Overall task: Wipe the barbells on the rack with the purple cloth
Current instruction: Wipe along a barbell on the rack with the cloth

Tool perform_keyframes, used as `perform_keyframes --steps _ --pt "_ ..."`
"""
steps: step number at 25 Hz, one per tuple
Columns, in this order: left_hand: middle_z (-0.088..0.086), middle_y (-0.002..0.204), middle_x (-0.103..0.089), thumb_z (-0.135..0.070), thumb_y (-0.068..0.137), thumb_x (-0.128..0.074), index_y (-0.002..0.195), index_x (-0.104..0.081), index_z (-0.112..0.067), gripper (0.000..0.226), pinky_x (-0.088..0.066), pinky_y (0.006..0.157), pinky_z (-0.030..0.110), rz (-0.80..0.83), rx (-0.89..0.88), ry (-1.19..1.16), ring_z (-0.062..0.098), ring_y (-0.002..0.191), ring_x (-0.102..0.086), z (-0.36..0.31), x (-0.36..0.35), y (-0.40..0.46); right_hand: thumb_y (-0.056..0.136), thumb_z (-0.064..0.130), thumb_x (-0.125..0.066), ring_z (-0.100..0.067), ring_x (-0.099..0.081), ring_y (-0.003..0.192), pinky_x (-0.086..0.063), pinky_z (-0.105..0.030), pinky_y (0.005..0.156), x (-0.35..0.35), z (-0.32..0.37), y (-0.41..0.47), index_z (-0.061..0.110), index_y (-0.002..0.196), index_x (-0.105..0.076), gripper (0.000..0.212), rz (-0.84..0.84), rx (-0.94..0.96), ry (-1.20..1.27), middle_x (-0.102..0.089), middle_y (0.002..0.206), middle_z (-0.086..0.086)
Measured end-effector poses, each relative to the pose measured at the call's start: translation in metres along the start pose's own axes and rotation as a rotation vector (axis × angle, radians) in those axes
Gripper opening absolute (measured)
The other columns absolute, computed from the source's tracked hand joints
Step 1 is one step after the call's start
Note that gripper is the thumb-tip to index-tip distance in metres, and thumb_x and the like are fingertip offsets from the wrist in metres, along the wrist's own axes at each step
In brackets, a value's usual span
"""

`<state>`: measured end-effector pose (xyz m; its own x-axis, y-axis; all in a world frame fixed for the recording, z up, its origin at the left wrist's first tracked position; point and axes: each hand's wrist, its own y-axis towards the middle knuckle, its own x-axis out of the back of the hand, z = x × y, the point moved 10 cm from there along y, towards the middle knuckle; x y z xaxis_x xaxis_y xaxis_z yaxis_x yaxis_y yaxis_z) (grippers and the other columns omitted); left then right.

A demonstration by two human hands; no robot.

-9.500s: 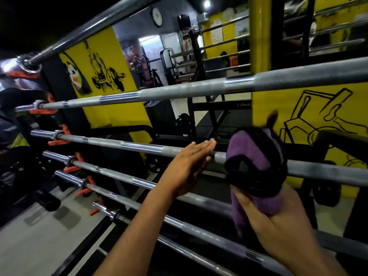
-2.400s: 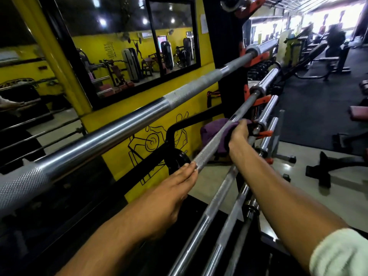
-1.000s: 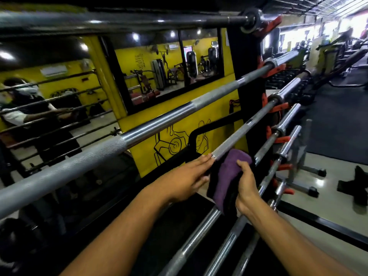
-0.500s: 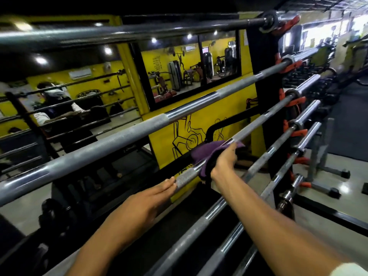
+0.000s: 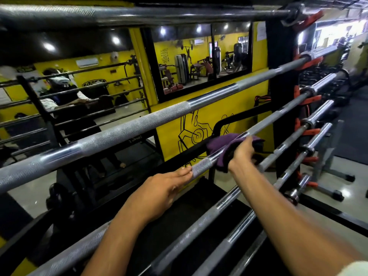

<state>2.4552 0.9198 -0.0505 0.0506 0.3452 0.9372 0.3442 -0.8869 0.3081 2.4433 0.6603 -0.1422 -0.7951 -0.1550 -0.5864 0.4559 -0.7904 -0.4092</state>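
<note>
While your right hand (image 5: 240, 154) grips the purple cloth (image 5: 223, 143) around the third barbell (image 5: 201, 166), further along than half a second ago, your left hand (image 5: 165, 191) rests flat-fingered on it. More bars below likely await.

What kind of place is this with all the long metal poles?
Most likely a gym. Long steel barbells lie in rows on a black rack, and exercise machines stand beyond the yellow wall, which has a weight drawing. The right hand wipes one bar with a purple cloth.
</note>
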Motion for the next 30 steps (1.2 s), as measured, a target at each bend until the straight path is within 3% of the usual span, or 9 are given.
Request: perform_keyframes --steps 4,9,16,19,21,24,26,28,30 --pt "-0.037 0.149 -0.030 -0.017 0.100 -0.057 0.145 -0.045 -0.044 0.054 -0.032 0.116 0.021 0.005 0.005 0.029 -0.016 0.138 -0.027 -0.002 -0.001 0.000 0.100 0.060 -0.041 -0.028 -0.064 0.098 -0.051 -0.042 0.092 -0.003 -0.052 -0.045 0.015 0.122 -0.057 0.052 0.167 -0.001 -0.099 -0.067 0.110 -0.010" --pt "-0.037 0.150 -0.029 -0.016 0.097 -0.061 0.146 -0.041 -0.047 0.062 -0.034 0.116 0.026 0.005 0.021 0.069 -0.011 0.140 -0.029 0.000 0.000 0.001 0.102 0.056 -0.041 -0.024 -0.065 0.089 -0.051 -0.033 0.072 0.018 0.027 -0.010 0.009 0.119 -0.060 0.053 0.023 0.141 -0.197 -0.068 0.110 -0.011" --pt "-0.035 0.148 -0.035 -0.019 0.099 -0.059 0.142 -0.047 -0.045 0.051 -0.041 0.112 0.030 -0.037 0.038 0.078 -0.012 0.137 -0.034 -0.005 0.006 -0.001 0.096 0.063 -0.046 -0.023 -0.063 0.083 -0.052 -0.038 0.082 0.046 -0.047 -0.111 0.011 0.089 -0.062 0.055 0.275 0.071 -0.522 -0.068 0.093 -0.011" --pt "-0.037 0.145 -0.038 -0.019 0.095 -0.065 0.140 -0.050 -0.047 0.054 -0.045 0.108 0.032 -0.081 0.075 0.080 -0.011 0.135 -0.037 0.001 0.018 -0.028 0.089 0.071 -0.037 -0.015 -0.057 0.080 -0.043 -0.028 0.089 0.051 -0.025 -0.152 0.012 0.112 -0.067 0.070 0.409 0.269 -0.804 -0.062 0.094 -0.009" --pt "-0.038 0.144 -0.039 -0.019 0.093 -0.067 0.138 -0.052 -0.049 0.056 -0.048 0.106 0.032 -0.134 0.144 0.086 -0.011 0.134 -0.040 0.011 0.032 -0.063 0.095 0.072 -0.034 -0.019 -0.055 0.112 -0.029 -0.014 0.101 0.035 0.004 -0.170 0.025 0.143 -0.047 0.069 0.466 0.586 -0.895 -0.057 0.126 -0.009" --pt "-0.039 0.145 -0.039 -0.020 0.090 -0.065 0.141 -0.045 -0.054 0.064 -0.050 0.105 0.033 -0.165 0.236 0.145 -0.005 0.134 -0.044 0.028 0.049 -0.119 0.095 0.067 -0.032 -0.025 -0.016 0.153 -0.007 -0.041 0.126 -0.012 0.024 -0.181 0.031 0.158 -0.020 0.074 0.464 1.321 -1.212 -0.021 0.164 -0.006" --pt "-0.038 0.144 -0.039 -0.038 0.094 -0.050 0.142 -0.039 -0.058 0.053 -0.048 0.106 0.033 -0.189 0.301 0.193 0.001 0.134 -0.044 0.033 0.060 -0.154 0.093 0.067 -0.028 -0.026 -0.015 0.154 -0.001 -0.061 0.122 -0.042 -0.005 -0.150 0.028 0.154 -0.037 0.072 0.476 1.406 -1.496 -0.030 0.162 -0.006" --pt "-0.037 0.140 -0.043 -0.054 0.095 -0.037 0.140 -0.045 -0.055 0.046 -0.043 0.100 0.020 -0.275 0.359 0.257 -0.001 0.129 -0.042 0.030 0.072 -0.181 0.089 0.065 -0.036 -0.028 -0.042 0.137 -0.013 -0.068 0.116 -0.055 -0.017 -0.139 0.019 0.123 -0.064 0.064 0.442 1.373 -1.524 -0.061 0.131 -0.005" --pt "-0.031 0.136 -0.049 -0.057 0.099 -0.033 0.137 -0.056 -0.044 0.046 -0.035 0.102 0.006 -0.351 0.372 0.269 -0.008 0.125 -0.040 0.025 0.077 -0.196 0.086 0.061 -0.043 -0.031 -0.054 0.119 -0.021 -0.069 0.112 -0.057 -0.020 -0.155 0.017 0.104 -0.066 0.052 0.411 1.409 -1.433 -0.067 0.111 -0.005"
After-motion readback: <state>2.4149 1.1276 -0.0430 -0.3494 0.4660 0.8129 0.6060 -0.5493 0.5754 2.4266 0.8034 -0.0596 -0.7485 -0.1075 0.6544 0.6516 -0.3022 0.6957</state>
